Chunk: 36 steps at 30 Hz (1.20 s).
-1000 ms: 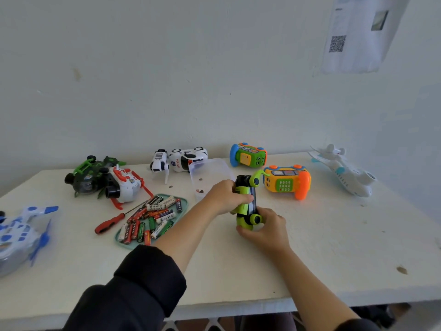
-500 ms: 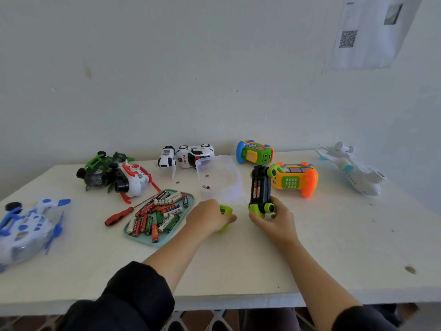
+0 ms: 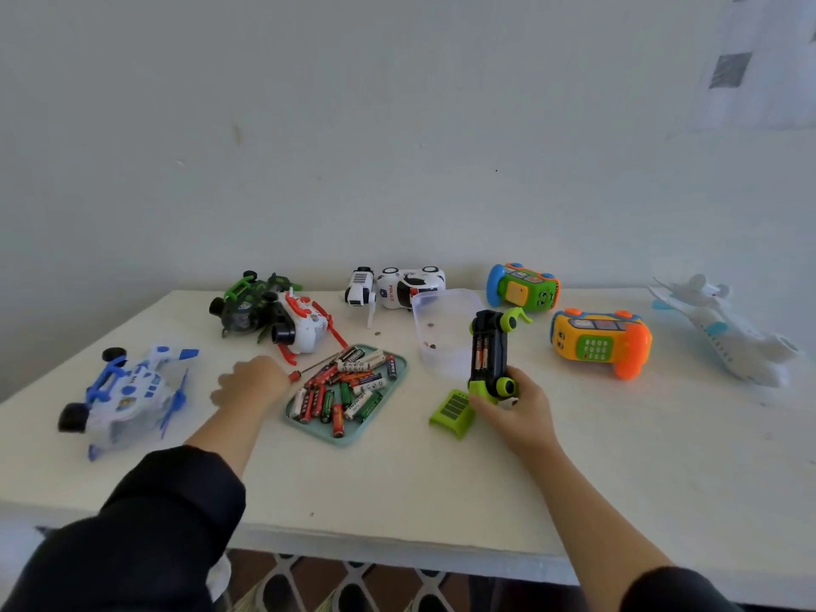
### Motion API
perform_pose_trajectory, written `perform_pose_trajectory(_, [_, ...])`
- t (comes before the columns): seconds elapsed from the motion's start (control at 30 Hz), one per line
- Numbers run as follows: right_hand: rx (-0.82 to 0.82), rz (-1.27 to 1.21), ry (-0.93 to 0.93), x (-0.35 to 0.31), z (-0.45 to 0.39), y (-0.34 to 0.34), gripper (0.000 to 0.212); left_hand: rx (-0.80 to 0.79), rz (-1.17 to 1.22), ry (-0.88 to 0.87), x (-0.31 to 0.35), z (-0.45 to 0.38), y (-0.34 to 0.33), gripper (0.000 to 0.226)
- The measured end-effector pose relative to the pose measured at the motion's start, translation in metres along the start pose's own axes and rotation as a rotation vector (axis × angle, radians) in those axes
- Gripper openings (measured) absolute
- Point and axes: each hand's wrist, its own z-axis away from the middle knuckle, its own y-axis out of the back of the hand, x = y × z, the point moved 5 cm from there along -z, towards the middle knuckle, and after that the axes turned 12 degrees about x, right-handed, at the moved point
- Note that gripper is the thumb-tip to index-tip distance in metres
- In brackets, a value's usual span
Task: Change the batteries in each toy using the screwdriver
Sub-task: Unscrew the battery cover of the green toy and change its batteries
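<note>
The green toy car is gripped upright by the right hand, battery bay open, cover laid beside it. The screwdriver is reached by the left hand, its grip hidden. Old batteries likely come out next.

Soft, even daylight filled the scene, brighter toward the right, with only faint shadows under the toys. The picture was slightly hazy and motion-blurred, most at the far-right paper on the wall. Wide-angle distortion bent the table edges near the corners.
</note>
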Motion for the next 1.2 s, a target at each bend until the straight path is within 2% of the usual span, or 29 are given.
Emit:
perform_pose_trajectory(0.07, [-0.008,-0.028,-0.022,0.000,0.000,0.000,0.039,-0.044,0.013,0.025,-0.013,-0.012,-0.013,0.032])
perform_pose_trajectory(0.2, [-0.009,-0.099,-0.063,-0.001,-0.001,0.001,0.047,0.006,0.212,0.043,-0.011,-0.018,-0.010,0.024])
perform_pose_trajectory(0.27, [-0.013,-0.157,-0.074,-0.001,-0.001,0.002,0.052,0.086,0.433,0.045,-0.003,-0.015,-0.001,0.024])
perform_pose_trajectory(0.33, [-0.009,-0.209,-0.098,0.000,-0.001,0.003,0.054,0.231,0.752,0.043,0.009,0.005,0.016,0.022])
perform_pose_trajectory(0.47, [-0.023,-0.287,-0.118,0.000,-0.001,0.002,0.045,0.530,1.283,0.017,0.039,0.046,0.045,0.024])
perform_pose_trajectory(0.53, [-0.037,-0.307,-0.125,-0.001,-0.001,0.002,0.045,0.533,1.479,0.017,0.058,0.056,0.049,0.019])
perform_pose_trajectory(0.6, [-0.040,-0.305,-0.131,-0.001,-0.001,0.002,0.051,0.413,1.605,-0.004,0.081,0.074,0.056,0.010])
perform_pose_trajectory(0.7, [-0.071,-0.295,-0.134,-0.001,-0.001,0.001,0.057,0.200,1.707,-0.086,0.114,0.105,0.064,0.016])
perform_pose_trajectory(0.8, [-0.110,-0.264,-0.140,-0.001,-0.001,0.001,0.055,0.118,1.720,-0.245,0.135,0.131,0.069,0.016])
perform_pose_trajectory(0.93, [-0.113,-0.239,-0.137,-0.002,-0.001,0.002,0.047,0.143,1.645,-0.431,0.148,0.149,0.070,0.014])
perform_pose_trajectory(1.2, [-0.095,-0.214,-0.114,-0.002,0.000,0.002,0.047,0.228,1.622,-0.459,0.148,0.154,0.071,0.015])
